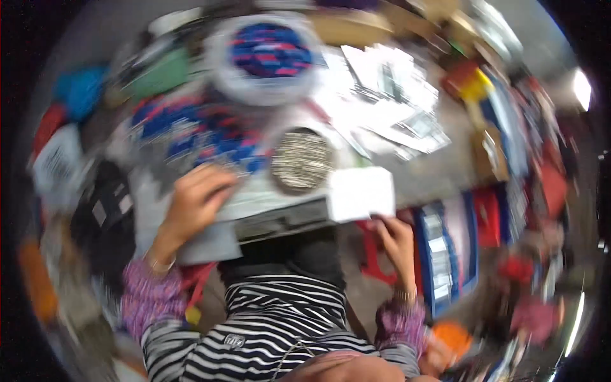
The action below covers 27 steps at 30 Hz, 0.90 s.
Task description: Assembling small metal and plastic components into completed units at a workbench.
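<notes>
One white rectangular card [361, 194] is at the near edge of the table [442, 170], its corner pinched by the right hand [396, 240]. The left hand [196, 200], fingers curled, is beside blue-and-pink pieces [213, 137] toward the near left corner; blur hides whether it grips any.

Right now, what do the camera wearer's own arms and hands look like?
The left hand and right hand wear no gloves. Each wrist carries a narrow band: left band, right band; blur hides their detail. Purple patterned cuffs cover the forearms, gathered at the wrist. Nearer the shoulders, the sleeves have black and white stripes.
</notes>
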Motion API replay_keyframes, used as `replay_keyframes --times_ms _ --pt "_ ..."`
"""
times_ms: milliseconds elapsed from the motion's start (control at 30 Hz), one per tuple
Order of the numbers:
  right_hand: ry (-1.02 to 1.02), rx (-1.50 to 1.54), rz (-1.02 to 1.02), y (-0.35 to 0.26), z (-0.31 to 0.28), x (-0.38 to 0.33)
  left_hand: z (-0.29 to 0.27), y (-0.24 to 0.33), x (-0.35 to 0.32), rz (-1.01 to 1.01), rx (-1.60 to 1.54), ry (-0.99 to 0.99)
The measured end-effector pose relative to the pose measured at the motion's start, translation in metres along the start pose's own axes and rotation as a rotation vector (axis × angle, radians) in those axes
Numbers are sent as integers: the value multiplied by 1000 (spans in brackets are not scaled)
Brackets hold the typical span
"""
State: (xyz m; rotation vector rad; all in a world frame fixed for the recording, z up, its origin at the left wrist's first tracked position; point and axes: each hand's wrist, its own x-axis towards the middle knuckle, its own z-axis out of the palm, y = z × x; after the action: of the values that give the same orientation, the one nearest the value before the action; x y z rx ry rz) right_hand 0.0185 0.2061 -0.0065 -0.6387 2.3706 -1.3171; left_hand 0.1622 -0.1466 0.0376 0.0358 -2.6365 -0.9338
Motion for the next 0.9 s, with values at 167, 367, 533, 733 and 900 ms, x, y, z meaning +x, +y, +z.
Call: replay_keyframes --times_ms 167,367,533,733,900 --pt "285 -240 4 45 -82 25 26 18 15 52 -102 -158" --pt "411 -525 16 102 -157 87 44 34 17 133 -122 -254" --pt "454 -569 -103 118 -172 158 51 34 21 113 -155 -313" --pt "292 -329 -3 114 -180 174 56 32 30 96 -174 -340" --pt "167 -415 -39 112 -184 134 60 31 33 119 -189 -341"
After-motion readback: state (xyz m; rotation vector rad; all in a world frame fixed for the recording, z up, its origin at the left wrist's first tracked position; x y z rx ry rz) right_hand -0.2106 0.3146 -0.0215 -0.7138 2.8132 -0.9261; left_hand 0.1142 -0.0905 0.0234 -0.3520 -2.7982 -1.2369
